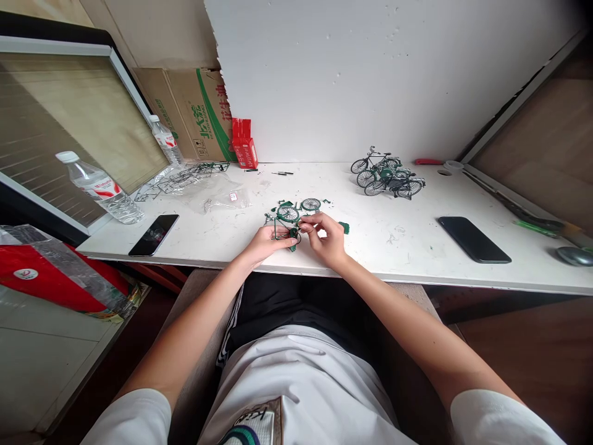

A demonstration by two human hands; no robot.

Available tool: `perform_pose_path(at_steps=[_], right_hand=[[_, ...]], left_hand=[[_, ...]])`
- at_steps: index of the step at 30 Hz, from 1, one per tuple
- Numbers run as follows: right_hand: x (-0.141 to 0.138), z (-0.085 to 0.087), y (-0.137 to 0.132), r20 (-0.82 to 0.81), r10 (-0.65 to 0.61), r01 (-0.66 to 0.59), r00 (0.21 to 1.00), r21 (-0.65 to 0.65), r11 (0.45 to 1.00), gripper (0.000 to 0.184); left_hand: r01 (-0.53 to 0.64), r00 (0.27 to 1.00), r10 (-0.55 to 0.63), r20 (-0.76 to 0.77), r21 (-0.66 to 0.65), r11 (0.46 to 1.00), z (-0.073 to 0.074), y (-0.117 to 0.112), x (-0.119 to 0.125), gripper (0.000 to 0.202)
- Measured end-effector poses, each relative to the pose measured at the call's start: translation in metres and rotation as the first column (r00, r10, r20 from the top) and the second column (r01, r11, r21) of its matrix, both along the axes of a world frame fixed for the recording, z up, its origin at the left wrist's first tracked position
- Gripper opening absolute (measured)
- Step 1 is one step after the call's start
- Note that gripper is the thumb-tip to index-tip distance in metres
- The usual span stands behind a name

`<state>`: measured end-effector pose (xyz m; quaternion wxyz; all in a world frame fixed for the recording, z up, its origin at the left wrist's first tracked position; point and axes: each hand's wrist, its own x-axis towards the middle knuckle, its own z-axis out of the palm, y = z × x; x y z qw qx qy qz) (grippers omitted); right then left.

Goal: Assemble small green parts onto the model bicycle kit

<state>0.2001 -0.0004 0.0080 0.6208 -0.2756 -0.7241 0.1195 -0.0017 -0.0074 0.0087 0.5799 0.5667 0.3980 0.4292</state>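
Observation:
Close to the table's front edge, my left hand (267, 245) is closed on a small green model bicycle frame (277, 230). My right hand (324, 237) pinches at the frame's right side, its thumb and forefinger together; whatever is between those fingertips is too small to make out. Just beyond the hands lie a spoked model wheel (288, 214) and a second wheel (311, 204). Tiny green parts (286, 204) are scattered around them. A flat green piece (344, 227) rests right beside my right hand.
Assembled model bicycles (388, 173) stand at the back right of the white table (398, 247). Phones lie on the left (154, 235) and right (474, 239). Leftover part frames (189, 176), plastic bags, water bottles (104, 188) and a red box (244, 145) occupy the back left.

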Motion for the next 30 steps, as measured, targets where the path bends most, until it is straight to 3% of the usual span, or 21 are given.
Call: perform_pose_path(at_steps=[6,11,20,30], right_hand=[[0.0006,0.0007,-0.0025,0.006,0.036,-0.036,0.999,-0.102,0.994,0.017],[0.0012,0.0006,-0.0032,0.009,0.096,-0.094,0.995,-0.112,0.989,0.023],[-0.0019,0.0046,-0.0060,-0.020,0.005,-0.007,1.000,-0.057,0.998,0.009],[-0.0002,-0.0013,0.0018,-0.123,-0.020,-0.006,0.992,-0.210,0.978,0.029]], left_hand=[[0.014,1.000,-0.014,0.027,-0.010,1.000,0.0006,0.0000,-0.0005,0.044],[0.044,0.998,-0.043,0.037,-0.002,0.999,-0.0001,0.0005,-0.0010,0.045],[0.020,0.999,-0.020,0.025,0.001,1.000,-0.0006,0.0005,-0.0017,0.043],[0.032,0.999,-0.031,0.038,-0.008,0.999,-0.0008,0.0020,-0.0004,0.047]])
